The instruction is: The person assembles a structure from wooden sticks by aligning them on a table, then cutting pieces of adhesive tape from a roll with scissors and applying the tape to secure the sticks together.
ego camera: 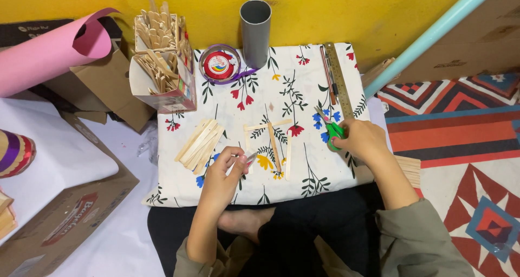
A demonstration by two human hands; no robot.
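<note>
The right hand has its grip clamped on green-handled metal scissors; the left hand, at eight o'clock, pinches a flat wooden craft stick on the floral cloth.

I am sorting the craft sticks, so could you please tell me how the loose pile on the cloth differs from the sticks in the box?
The loose pile lies flat on the flowered cloth, side by side; the sticks in the box stand on end, jumbled. The pile is small; the box holds many more. The pile lies just beside the left hand; the box stands at the cloth's far corner. Both are pale wooden sticks.
</note>
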